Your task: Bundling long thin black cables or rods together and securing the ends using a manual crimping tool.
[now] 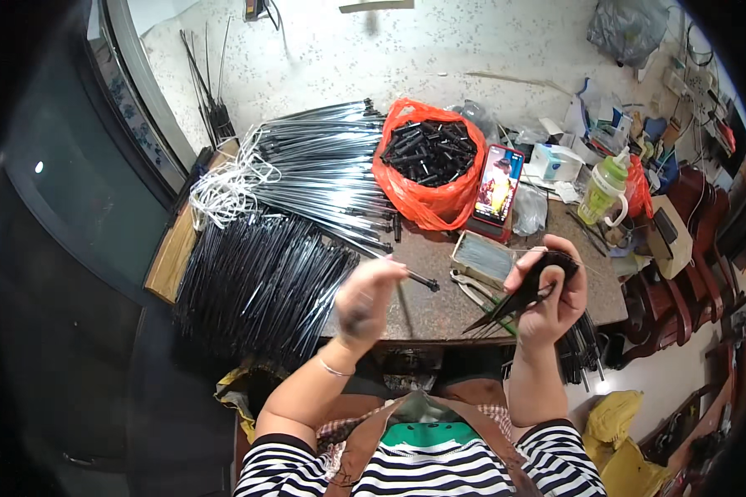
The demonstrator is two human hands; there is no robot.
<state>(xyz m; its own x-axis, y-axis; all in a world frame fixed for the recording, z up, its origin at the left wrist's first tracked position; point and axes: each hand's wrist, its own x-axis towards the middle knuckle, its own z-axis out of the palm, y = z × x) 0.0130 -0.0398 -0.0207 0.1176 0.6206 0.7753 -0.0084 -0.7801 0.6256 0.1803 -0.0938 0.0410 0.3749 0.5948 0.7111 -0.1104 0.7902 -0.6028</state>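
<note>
My right hand (559, 290) is closed around a dark, pointed bundle (518, 300), its thin tips slanting down to the left. A fine wire or thread crosses near those fingers. My left hand (363, 300), blurred by motion, is raised over the table's front, its fingers toward the right. Close beside its fingertips is a thin metal rod with a black end (431, 284); whether they touch it cannot be told. Pliers with green handles (472, 290) lie just left of my right hand. Behind them sits a small open box of fine grey wires (487, 258).
Black rods (261, 282) are heaped at the left, with silvery rods (323, 166) and white cords (228, 186) behind. A red plastic bag (431, 211) holds black tubes. A phone (497, 184), a green-capped bottle (603, 190) and clutter occupy the right. Wooden chairs (680, 290) stand beyond the table.
</note>
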